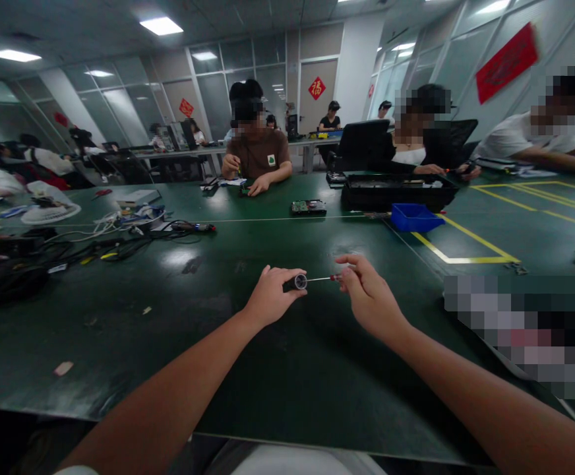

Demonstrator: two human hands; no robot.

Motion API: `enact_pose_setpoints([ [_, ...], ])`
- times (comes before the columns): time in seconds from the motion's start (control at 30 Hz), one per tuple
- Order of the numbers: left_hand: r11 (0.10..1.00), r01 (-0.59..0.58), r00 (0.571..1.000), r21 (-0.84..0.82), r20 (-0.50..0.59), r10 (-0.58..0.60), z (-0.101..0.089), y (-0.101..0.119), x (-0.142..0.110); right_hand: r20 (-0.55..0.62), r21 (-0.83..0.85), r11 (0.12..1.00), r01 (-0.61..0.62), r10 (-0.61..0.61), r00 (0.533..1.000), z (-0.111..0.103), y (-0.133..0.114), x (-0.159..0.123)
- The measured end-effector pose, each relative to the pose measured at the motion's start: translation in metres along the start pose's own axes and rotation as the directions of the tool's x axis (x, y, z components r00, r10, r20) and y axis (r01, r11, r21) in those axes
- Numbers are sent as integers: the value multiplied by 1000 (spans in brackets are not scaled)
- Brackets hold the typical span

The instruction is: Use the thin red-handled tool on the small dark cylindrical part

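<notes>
Over the green table [277, 369], the left hand [269, 297] pinches a small black cylinder [295, 283] while the right hand [366, 297] grips a thin screwdriver [323, 279] — apparently tip-in — with a blue bin [415, 216] and tangled cables [119, 241] well beyond.

red diamond sign [316, 88], character 福

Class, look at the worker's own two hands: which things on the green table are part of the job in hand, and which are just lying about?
In hand:
left hand holding a small black cylinder
right hand holding a thin screwdriver, tip at the cylinder

Lying about:
blue tray
tangle of cables
circuit board
black case
</notes>
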State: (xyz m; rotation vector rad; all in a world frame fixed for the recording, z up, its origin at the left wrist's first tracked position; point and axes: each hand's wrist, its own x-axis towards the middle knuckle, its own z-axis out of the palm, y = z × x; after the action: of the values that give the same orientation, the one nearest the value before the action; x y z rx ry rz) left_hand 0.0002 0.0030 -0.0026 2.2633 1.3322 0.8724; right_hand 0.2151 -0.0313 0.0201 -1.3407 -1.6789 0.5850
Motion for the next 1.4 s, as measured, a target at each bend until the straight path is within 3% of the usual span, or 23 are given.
enact_pose_setpoints([
  [0.2,1000,-5,1000,19,6,5,0,0,0,7,30,1000,4,-4,1000,1,-1,-4],
  [0.33,1000,-25,999,6,-32,25,0,1,0,-83,261,965,-17,40,996,7,7,-1],
  [0.4,998,-56,997,7,-60,57,-2,2,0,-89,447,891,-76,129,988,8,12,5],
  [0.47,996,-80,994,26,-76,82,-5,2,1,-13,637,750,-179,243,970,8,18,11],
  [0.53,997,-62,996,48,-67,65,-7,0,2,45,698,668,-257,317,947,7,22,17],
  [0.67,997,-11,1000,72,-21,13,-7,-4,4,-11,655,722,-224,304,952,7,25,18],
  [1.0,992,-55,998,116,-4,56,-5,-5,2,-125,375,926,-43,97,987,9,21,10],
  [1.4,978,-89,996,188,26,86,-4,-4,3,-93,52,995,83,-78,993,4,10,2],
])
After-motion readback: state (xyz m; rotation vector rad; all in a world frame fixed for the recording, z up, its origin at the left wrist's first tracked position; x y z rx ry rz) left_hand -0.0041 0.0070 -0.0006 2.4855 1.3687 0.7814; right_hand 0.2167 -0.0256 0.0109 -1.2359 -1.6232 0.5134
